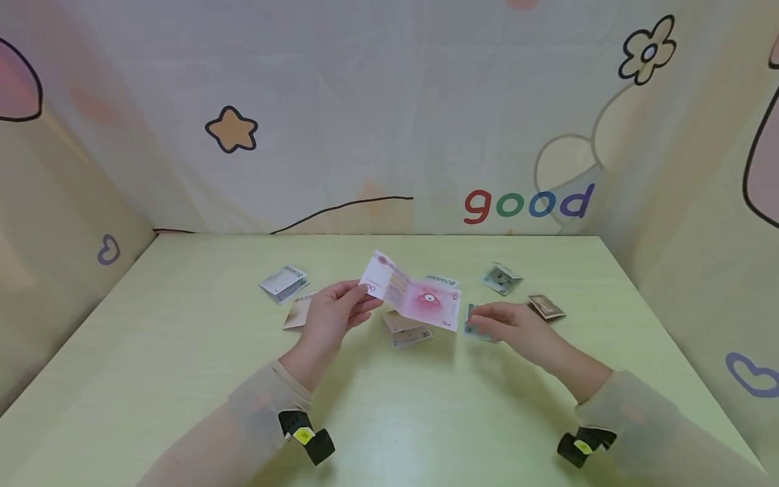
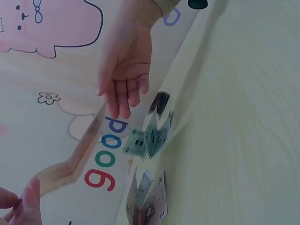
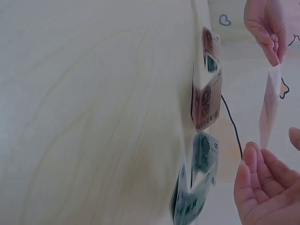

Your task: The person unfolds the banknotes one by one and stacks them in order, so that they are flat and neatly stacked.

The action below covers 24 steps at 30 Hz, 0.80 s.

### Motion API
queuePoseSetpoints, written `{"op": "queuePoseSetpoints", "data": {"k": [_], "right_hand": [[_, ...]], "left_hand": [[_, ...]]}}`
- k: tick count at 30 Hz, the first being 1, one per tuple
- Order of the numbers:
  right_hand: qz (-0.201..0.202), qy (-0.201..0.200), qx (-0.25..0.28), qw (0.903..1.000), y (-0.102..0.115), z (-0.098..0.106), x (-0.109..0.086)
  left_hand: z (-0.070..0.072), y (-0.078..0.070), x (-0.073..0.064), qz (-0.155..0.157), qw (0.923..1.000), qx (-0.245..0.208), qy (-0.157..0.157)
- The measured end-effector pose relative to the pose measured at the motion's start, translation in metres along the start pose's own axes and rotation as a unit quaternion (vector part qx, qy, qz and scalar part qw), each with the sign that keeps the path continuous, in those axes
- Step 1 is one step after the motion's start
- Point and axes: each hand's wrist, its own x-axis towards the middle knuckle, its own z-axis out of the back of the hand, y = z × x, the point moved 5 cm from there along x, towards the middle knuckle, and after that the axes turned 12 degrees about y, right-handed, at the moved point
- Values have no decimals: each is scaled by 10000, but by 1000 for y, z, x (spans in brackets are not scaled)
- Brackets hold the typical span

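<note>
A pink banknote (image 1: 420, 301), creased across its middle, is held up over the table. My left hand (image 1: 335, 312) pinches its left end between thumb and fingers. The far end of the banknote (image 2: 89, 136) reaches toward my right hand (image 1: 526, 331), which hovers just right of it with loosely bent fingers, holding nothing. In the right wrist view, the fingertips of the right hand (image 3: 265, 187) are close to the lower end of the note; whether they touch it I cannot tell. Below the right hand lies a folded green banknote (image 1: 481, 333), partly covered by it.
More folded banknotes stand on the pale table (image 1: 389, 419): a brownish one (image 1: 410, 331) below the pink note, a bluish one (image 1: 285, 283) at left, a green one (image 1: 502, 279) and a brown one (image 1: 548, 306) at right. A patterned cloth wall (image 1: 365, 101) closes off the back.
</note>
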Motion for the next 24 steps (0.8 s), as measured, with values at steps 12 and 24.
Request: {"op": "queuePoseSetpoints", "data": {"k": [12, 24], "right_hand": [[-504, -235, 842, 9949, -7, -2, 6], [-759, -277, 714, 9942, -17, 0, 0]], "left_hand": [[-19, 14, -12, 132, 9994, -157, 272], [-13, 27, -13, 269, 9942, 980, 349]]}}
